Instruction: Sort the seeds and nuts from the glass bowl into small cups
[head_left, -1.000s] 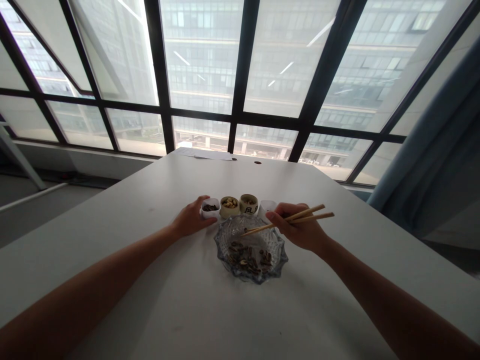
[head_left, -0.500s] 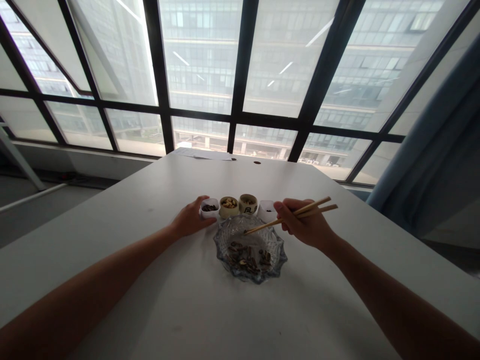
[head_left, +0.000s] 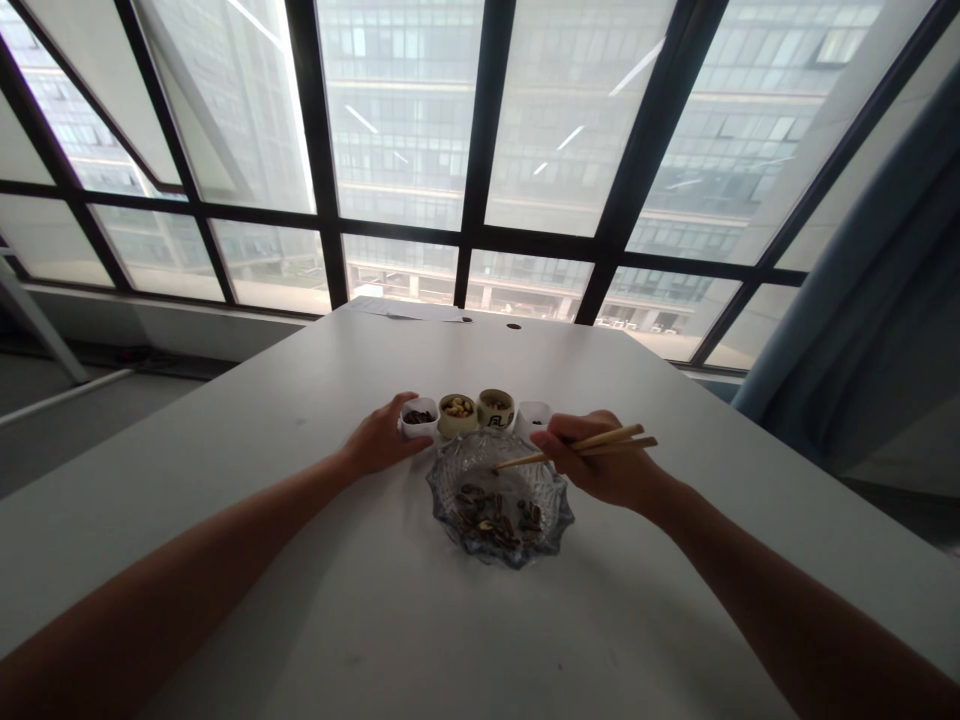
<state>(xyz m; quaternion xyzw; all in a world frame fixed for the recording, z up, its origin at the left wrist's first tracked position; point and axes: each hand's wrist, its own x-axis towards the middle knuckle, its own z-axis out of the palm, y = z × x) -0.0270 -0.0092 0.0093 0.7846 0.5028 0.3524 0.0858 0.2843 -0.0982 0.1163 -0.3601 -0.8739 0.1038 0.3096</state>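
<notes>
My left hand [head_left: 380,434] has its thumb and fingers round a small white cup [head_left: 419,418] of dark seeds. My right hand [head_left: 596,458] grips wooden chopsticks [head_left: 577,448], whose tips are over the far part of a scalloped glass bowl [head_left: 495,548]. A small dark piece shows at the tips. Dark seeds and a few lighter pieces lie in the bowl. Behind it stand a yellowish cup [head_left: 457,425] of pale nuts, another yellowish cup [head_left: 496,408] with dark markings, and a white cup [head_left: 531,415] with a little dark content, partly hidden by my right hand.
Everything stands on a white table [head_left: 315,560]. White paper [head_left: 409,309] lies at its far edge, near two dark round spots. Beyond are large windows with dark frames, and a blue curtain [head_left: 847,330] hangs at the right.
My right hand has moved slightly left and down with the chopsticks, covering a little more of the bowl's right rim. The left hand stays round the white cup.
</notes>
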